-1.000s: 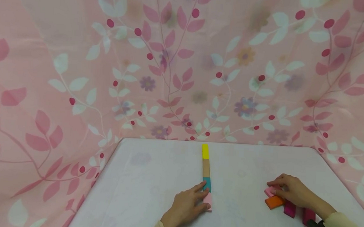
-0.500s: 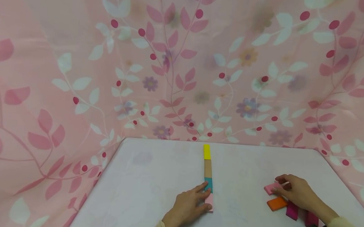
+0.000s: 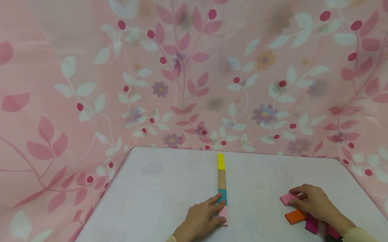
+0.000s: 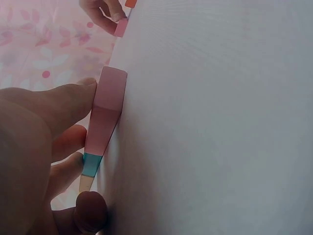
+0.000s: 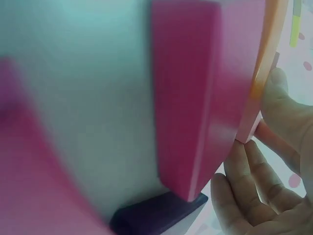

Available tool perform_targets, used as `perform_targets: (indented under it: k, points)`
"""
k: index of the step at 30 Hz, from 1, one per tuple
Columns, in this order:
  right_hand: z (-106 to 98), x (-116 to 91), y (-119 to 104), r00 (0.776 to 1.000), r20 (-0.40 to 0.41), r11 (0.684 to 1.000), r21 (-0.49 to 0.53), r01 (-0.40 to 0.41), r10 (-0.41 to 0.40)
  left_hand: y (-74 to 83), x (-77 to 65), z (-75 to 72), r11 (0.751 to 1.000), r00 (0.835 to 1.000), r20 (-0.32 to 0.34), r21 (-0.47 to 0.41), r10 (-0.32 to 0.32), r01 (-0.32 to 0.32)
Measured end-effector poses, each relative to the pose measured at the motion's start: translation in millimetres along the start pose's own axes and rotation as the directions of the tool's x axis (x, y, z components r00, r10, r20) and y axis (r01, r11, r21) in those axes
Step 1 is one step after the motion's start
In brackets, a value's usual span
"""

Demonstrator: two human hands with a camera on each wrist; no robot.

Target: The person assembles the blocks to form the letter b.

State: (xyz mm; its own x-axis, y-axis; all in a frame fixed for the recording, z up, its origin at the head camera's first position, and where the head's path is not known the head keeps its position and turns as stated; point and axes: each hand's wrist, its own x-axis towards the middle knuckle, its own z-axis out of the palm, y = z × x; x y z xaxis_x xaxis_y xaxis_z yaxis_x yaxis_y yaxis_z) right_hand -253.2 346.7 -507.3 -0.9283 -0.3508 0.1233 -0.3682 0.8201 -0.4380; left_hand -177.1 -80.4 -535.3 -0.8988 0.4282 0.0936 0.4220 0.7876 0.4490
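Note:
A straight row of flat rectangular blocks runs away from me: a light pink block (image 3: 223,215), a teal block (image 3: 222,196), a tan block (image 3: 222,179) and a yellow block (image 3: 221,161) at the far end. My left hand (image 3: 200,221) rests on the row's near part, thumb on the light pink block and fingers spread over the teal one. At the right, my right hand (image 3: 315,203) pinches a pink block (image 3: 287,199) between thumb and fingers, low at the table. Part of that block is hidden by the fingers.
Just below the right hand lie an orange block (image 3: 295,216) and a magenta block (image 3: 311,225). Another magenta block (image 3: 333,231) is partly hidden under the right wrist. A dark block (image 5: 161,213) shows in the right wrist view. A floral curtain (image 3: 195,81) stands behind the white table (image 3: 165,192).
My right hand has drawn the pink block slightly left, apart from the orange block. The left hand stays on the row. The head view has shifted a little.

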Motion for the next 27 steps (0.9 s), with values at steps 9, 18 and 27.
perform_targets:
  k: [9,18,27]
  points:
    - [2,6,-1,0.999,0.002,0.999,0.017,-0.047,0.047,0.1,1.0,-0.9,1.000,1.000,-0.011,0.012,0.017,-0.017]
    - [1,22,-11,0.999,0.028,0.999,-0.018,-0.040,0.040,-0.2,0.8,-1.4,1.000,1.000,-0.009,0.018,0.007,-0.007]
    - [10,38,-24,1.000,0.001,1.000,-0.021,0.017,-0.017,0.6,0.3,-3.0,1.000,1.000,0.006,0.009,-0.009,0.009]
